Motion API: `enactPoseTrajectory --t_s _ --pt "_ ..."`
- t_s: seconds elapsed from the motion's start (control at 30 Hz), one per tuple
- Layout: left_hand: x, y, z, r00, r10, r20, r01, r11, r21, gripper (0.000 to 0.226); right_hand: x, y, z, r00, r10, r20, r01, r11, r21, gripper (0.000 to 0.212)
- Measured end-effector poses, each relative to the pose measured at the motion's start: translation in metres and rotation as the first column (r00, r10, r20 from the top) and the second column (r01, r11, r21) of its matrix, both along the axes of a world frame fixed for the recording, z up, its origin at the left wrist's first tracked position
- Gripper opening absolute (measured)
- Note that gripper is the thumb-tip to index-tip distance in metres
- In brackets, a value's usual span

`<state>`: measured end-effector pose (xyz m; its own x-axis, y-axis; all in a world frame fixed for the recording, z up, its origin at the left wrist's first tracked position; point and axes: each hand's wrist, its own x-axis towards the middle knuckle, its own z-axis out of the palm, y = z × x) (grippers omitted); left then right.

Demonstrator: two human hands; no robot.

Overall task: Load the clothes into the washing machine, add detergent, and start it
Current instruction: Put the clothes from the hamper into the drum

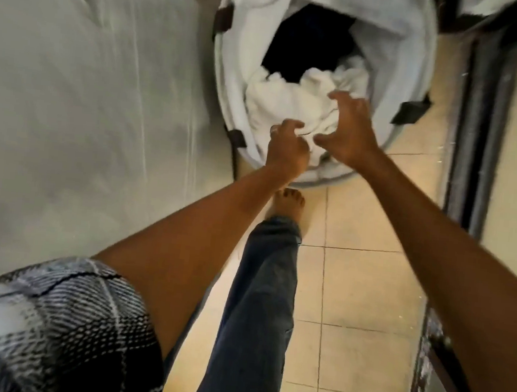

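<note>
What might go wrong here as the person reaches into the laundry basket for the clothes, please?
The left hand pinches only an edge of the white cloth, while the right hand hovers open, so part of the bundle may slip and trail on the tiled floor. A dark garment lies beside the white cloth in the basket; grabbed together, colours might get mixed. The bare foot stands right at the basket, so tripping is possible.

Single head-worn view, steeply downward, close over the laundry basket (414, 84).
</note>
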<state>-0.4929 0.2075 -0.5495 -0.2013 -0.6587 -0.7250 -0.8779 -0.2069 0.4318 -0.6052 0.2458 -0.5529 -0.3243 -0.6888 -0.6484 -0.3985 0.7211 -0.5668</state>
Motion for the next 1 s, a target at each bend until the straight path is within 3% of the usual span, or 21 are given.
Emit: enactPoseTrajectory --t_s 0.07,0.13,0.2,0.27,0.37,0.47,0.57,0.63,0.7,0.8,0.83,0.9,1.0 --pt "0.000 -0.012 -0.007 0.981 0.194 -0.002 -0.194 0.981 -0.024 0.034 0.001 -0.028 -0.037 0.965 0.260 -0.033 -0.253 0.957 0.142 0.106" --pt "0.005 -0.017 -0.013 0.938 0.346 -0.017 -0.347 0.938 -0.029 0.032 0.008 -0.049 -0.070 0.860 0.502 -0.086 -0.469 0.846 0.255 0.130" --pt "0.012 -0.015 -0.015 0.902 0.429 -0.040 -0.430 0.903 -0.007 0.029 0.018 -0.052 -0.093 0.751 0.637 -0.172 -0.584 0.763 0.276 0.145" --pt "0.021 -0.013 -0.018 0.869 0.493 -0.051 -0.492 0.870 0.033 0.028 0.031 -0.047 -0.118 0.706 0.677 -0.208 -0.612 0.731 0.302 0.146" --pt "0.031 -0.008 -0.018 0.821 0.570 -0.046 -0.564 0.820 0.099 0.029 0.036 -0.024 -0.139 0.734 0.570 -0.369 -0.462 0.818 0.343 0.104" --pt "0.027 -0.006 -0.008 0.793 0.609 -0.023 -0.599 0.785 0.160 0.030 0.021 -0.003 -0.122 0.838 0.410 -0.361 -0.296 0.896 0.332 0.067" --pt "0.013 -0.016 0.001 0.762 0.648 -0.017 -0.626 0.743 0.237 0.040 0.008 -0.001 -0.068 0.881 0.234 -0.410 -0.185 0.970 0.158 0.041" --pt "0.000 -0.029 0.013 0.704 0.710 0.006 -0.680 0.671 0.295 0.051 0.001 -0.004 -0.025 0.902 0.137 -0.409 -0.129 0.991 0.047 0.035" --pt "-0.009 -0.039 0.022 0.646 0.762 0.054 -0.721 0.584 0.373 0.064 -0.004 -0.004 0.014 0.947 0.029 -0.320 -0.064 0.993 -0.099 0.040" --pt "-0.011 -0.048 0.043 0.591 0.789 0.169 -0.741 0.447 0.501 0.085 -0.007 -0.006 0.069 0.994 -0.107 -0.009 0.099 0.945 -0.311 0.057" --pt "-0.011 -0.052 0.055 0.588 0.797 0.141 -0.711 0.426 0.560 0.085 -0.008 -0.008 0.088 0.982 -0.140 0.125 0.172 0.939 -0.299 0.059" --pt "-0.013 -0.056 0.071 0.619 0.784 0.040 -0.633 0.468 0.616 0.076 -0.006 -0.010 0.120 0.900 -0.191 0.391 0.291 0.933 -0.212 0.055" --pt "-0.010 -0.063 0.089 0.589 0.808 0.016 -0.626 0.445 0.640 0.059 -0.001 -0.005 0.144 0.727 -0.300 0.618 0.440 0.894 -0.083 0.054"
